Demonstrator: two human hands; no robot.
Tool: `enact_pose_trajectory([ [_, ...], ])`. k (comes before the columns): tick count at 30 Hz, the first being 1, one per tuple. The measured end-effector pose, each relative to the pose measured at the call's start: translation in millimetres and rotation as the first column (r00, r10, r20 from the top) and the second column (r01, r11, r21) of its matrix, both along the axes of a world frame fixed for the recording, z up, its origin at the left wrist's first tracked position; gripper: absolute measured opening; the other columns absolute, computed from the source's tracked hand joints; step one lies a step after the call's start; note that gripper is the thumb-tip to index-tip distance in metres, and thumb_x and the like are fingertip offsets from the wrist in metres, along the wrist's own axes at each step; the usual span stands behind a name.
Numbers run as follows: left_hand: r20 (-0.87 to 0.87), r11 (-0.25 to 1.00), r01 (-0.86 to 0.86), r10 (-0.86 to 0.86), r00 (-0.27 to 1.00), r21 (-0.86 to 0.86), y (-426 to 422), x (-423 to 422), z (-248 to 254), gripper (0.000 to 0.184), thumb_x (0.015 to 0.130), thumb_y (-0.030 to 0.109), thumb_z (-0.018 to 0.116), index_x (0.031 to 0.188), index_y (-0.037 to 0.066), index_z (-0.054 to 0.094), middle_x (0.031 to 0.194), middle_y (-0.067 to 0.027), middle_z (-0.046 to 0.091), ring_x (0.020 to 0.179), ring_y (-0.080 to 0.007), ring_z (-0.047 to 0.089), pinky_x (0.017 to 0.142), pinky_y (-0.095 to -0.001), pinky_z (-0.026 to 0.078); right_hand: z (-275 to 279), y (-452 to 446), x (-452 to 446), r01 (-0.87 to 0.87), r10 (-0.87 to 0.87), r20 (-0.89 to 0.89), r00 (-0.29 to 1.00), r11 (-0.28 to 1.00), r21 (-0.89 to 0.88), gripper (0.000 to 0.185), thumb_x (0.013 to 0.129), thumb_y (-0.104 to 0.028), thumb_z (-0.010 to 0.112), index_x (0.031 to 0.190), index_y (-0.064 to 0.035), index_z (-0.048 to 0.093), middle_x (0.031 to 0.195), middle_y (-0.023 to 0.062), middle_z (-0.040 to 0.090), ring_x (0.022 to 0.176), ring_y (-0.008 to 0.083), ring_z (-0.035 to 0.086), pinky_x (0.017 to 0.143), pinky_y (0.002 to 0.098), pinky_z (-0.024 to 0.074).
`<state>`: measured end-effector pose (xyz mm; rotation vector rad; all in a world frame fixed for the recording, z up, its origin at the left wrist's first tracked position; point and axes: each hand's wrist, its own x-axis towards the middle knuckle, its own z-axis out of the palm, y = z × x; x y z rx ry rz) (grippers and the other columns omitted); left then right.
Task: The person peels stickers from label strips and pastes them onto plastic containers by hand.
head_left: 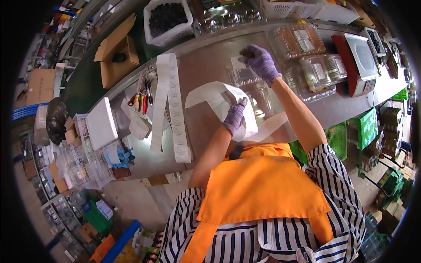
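My left hand [235,117], in a purple knit glove with bare fingertips, grips a long strip of white labels [215,97]. The strip loops away to the left, and a tail of its paper runs right along the table edge. My right hand [264,65], gloved the same way, hovers at the far side of a clear plastic clamshell [240,78] with a white label on its lid. Its fingers look loosely bent and apart, slightly blurred, with nothing visible in them. A second clear clamshell [262,101] sits nearer, partly behind the label strip.
Filled clamshells [316,74] stand at the right beside a red scale [357,65]. Two label strips [177,109] hang across the table left of me, near pens and scissors [141,98]. An open cardboard box [117,61] and a white basket of dark fruit [168,22] are beyond.
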<state>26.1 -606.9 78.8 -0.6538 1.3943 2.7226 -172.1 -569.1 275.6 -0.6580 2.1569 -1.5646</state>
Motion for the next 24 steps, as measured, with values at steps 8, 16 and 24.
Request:
enact_pose_trajectory([
  [8, -0.055, 0.995, 0.033, -0.039, 0.998, -0.09, 0.1, 2.6, 3.0, 0.036, 0.088, 0.019, 0.049, 0.122, 0.012, 0.039, 0.113, -0.0022, 0.054, 0.096, -0.0176, 0.052, 0.076, -0.0417, 0.05, -22.6, 28.1, -5.9, -0.057, 0.01, 0.371, 0.929, 0.992, 0.115, 0.031, 0.069, -0.014, 0.072, 0.096, -0.0034, 0.062, 0.076, 0.0032, 0.061, 0.065, 0.0111, 0.055, 0.062, 0.0247, 0.0464],
  [16, 0.078, 0.985, -0.048, 0.035, 0.996, 0.169, -1.1, 0.5, 35.6, 0.036, 0.087, 0.02, 0.051, 0.12, 0.01, 0.041, 0.113, -0.0054, 0.055, 0.095, -0.0197, 0.054, 0.078, -0.0435, 0.049, -36.0, 17.7, -7.8, 0.038, 0.129, -0.261, 0.957, 0.833, 0.551, 0.036, 0.064, -0.018, 0.074, 0.095, -0.0093, 0.058, 0.089, 0.009, 0.061, 0.086, 0.0257, 0.058, 0.074, 0.0355, 0.0461],
  [24, 0.316, 0.958, -0.239, 0.278, 0.907, -0.158, -32.7, 1.3, 156.0, 0.045, 0.086, 0.038, 0.052, 0.113, 0.002, 0.05, 0.099, -0.011, 0.058, 0.084, -0.0193, 0.056, 0.072, -0.0327, 0.048, -4.8, 32.3, 35.5, 0.069, 0.059, -0.414, 0.908, 0.955, 0.289, 0.051, 0.065, -0.014, 0.074, 0.108, -0.0089, 0.046, 0.092, 0.0075, 0.059, 0.09, 0.0262, 0.056, 0.077, 0.0362, 0.0461],
])
